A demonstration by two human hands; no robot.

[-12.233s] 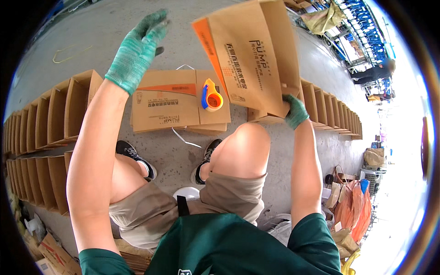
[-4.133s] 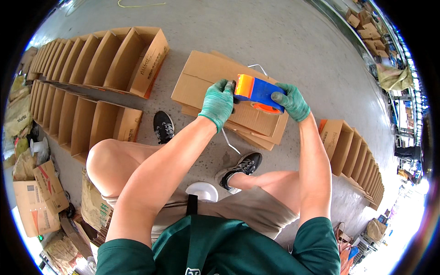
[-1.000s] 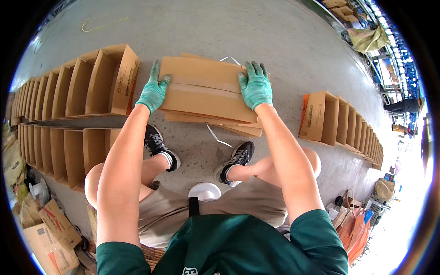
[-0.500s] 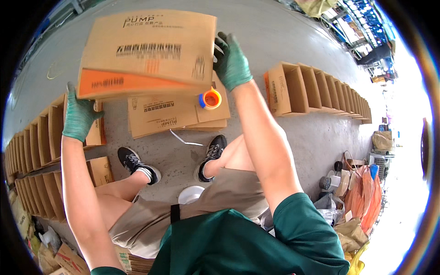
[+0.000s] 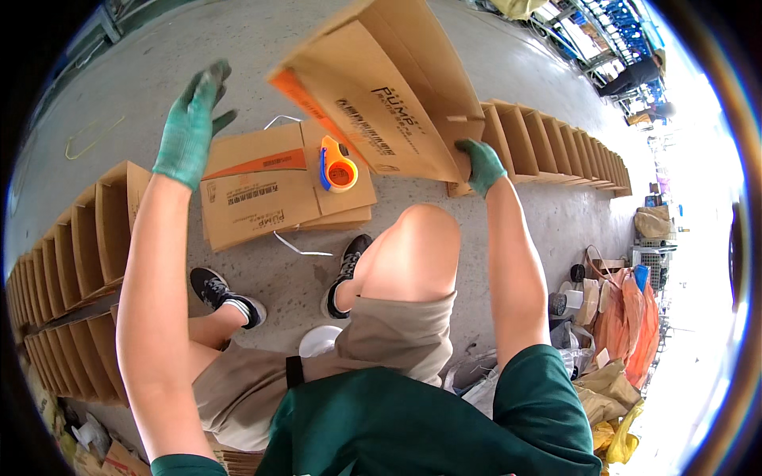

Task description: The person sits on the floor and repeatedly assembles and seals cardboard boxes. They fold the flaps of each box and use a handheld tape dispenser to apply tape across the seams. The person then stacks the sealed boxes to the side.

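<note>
A brown cardboard box [image 5: 381,103] with an orange stripe hangs tilted in the air, its open side turned to the upper right. My right hand [image 5: 482,166], in a green glove, is closed on its lower right corner. Also gloved, my left hand [image 5: 193,131] is up at the left, away from the box, with fingers apart and nothing in them. Below it a stack of flattened cartons [image 5: 262,202] lies on the floor. On top of that stack rests an orange and blue tape dispenser [image 5: 332,148].
A row of opened boxes [image 5: 548,151] stands at the right, behind my right hand. Two more rows, an upper one [image 5: 75,246] and a lower one [image 5: 71,353], line the left. A white strap [image 5: 302,247] sticks out under the cartons. Orange bags [image 5: 623,325] lie at the right.
The box has swung to the right and turned, its open side now showing. My left hand has come off it and risen; my right hand has moved right and down with it.
</note>
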